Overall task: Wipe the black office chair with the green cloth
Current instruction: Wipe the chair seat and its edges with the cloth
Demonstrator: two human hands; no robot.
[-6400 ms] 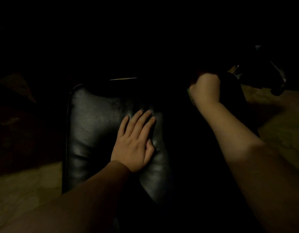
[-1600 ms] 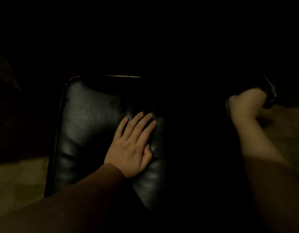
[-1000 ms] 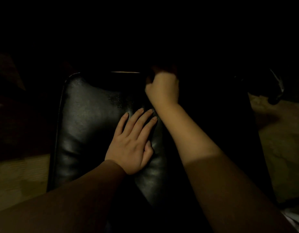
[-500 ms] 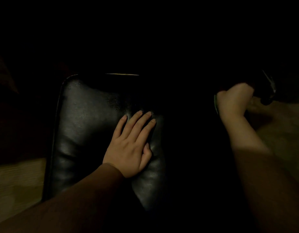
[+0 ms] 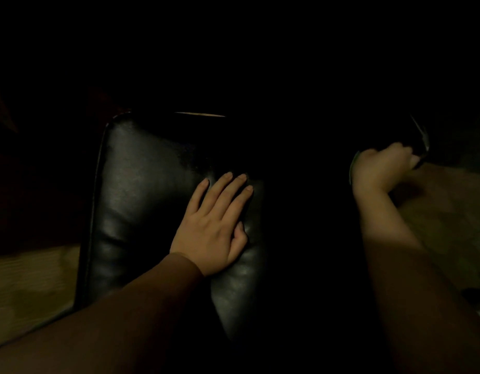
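The scene is very dark. The black office chair (image 5: 141, 201) shows as a shiny leather cushion in the middle left; its right half is lost in shadow. My left hand (image 5: 217, 222) lies flat on the cushion with straight fingers. My right hand (image 5: 379, 168) is curled at the chair's far right edge. A thin sliver of the green cloth (image 5: 352, 168) shows at its left side, and the rest of the cloth is hidden under the hand.
Pale wooden floor (image 5: 25, 287) shows at the lower left and again at the right beside the chair. A dark chair part with a light metal edge (image 5: 421, 139) sits just beyond my right hand. Everything above the chair is black.
My right hand swept from the top middle of the cushion out to the right edge and has now slid a little lower there. My left hand has stayed flat in place.
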